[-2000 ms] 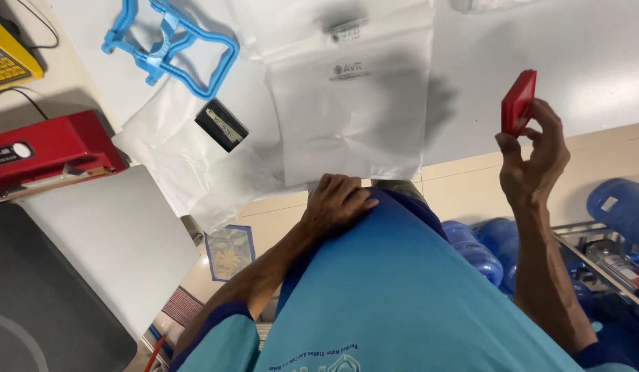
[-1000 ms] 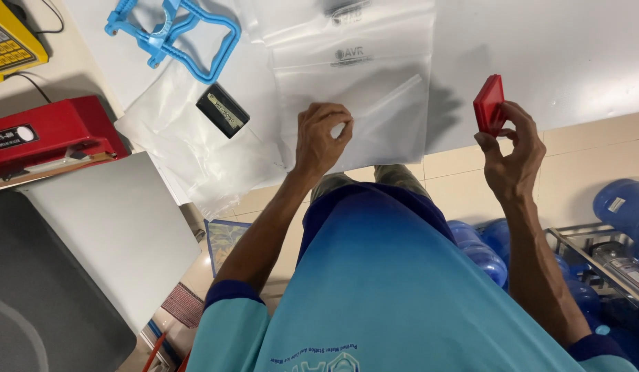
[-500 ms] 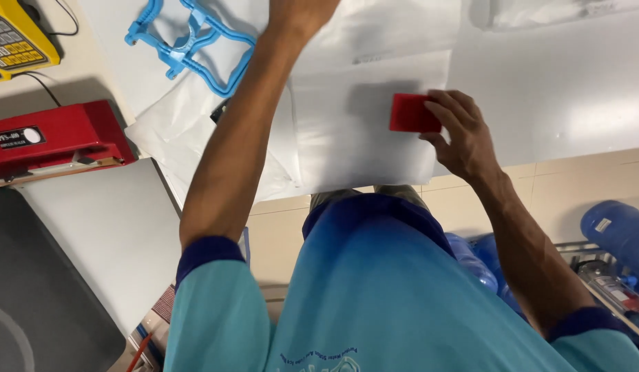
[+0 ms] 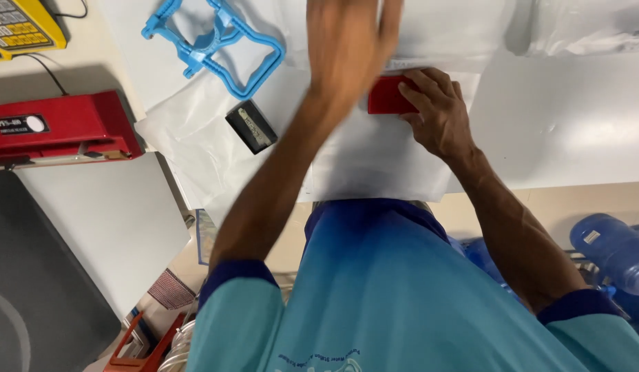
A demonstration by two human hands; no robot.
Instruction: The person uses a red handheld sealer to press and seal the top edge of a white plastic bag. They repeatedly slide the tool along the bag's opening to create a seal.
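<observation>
White and evenly lit, the bench (image 4: 581,131) is spread with clear plastic bags. Near its front edge, a small red block (image 4: 387,96) is pressed flat onto the top of a clear plastic bag (image 4: 374,155) lying directly before the body. The block is covered on its right side by the fingers of the right hand (image 4: 440,114), which is curled over it, palm down, apparently to keep it seated on the plastic. The left hand (image 4: 347,41) is blurred with motion and reaches over the bag's far edge just beyond the block; its fingers look loosely spread and laid flat, though whether the bag is pinched or merely held down cannot be told. With one hand at the bag's top and the other on the block, the thin film seems to be kept from sliding or wrinkling.

To the left of the left forearm, a small black rectangular object (image 4: 251,126) lies on another sheet of plastic. Beyond it, further left, a light-blue plastic frame (image 4: 216,45) rests on the bench. Further left again, a red machine (image 4: 61,127) sits level with the hands, and a yellow keypad device (image 4: 23,27) is seen at the far corner. Low to the right of the right arm, blue water bottles (image 4: 612,251) stand below bench level.
</observation>
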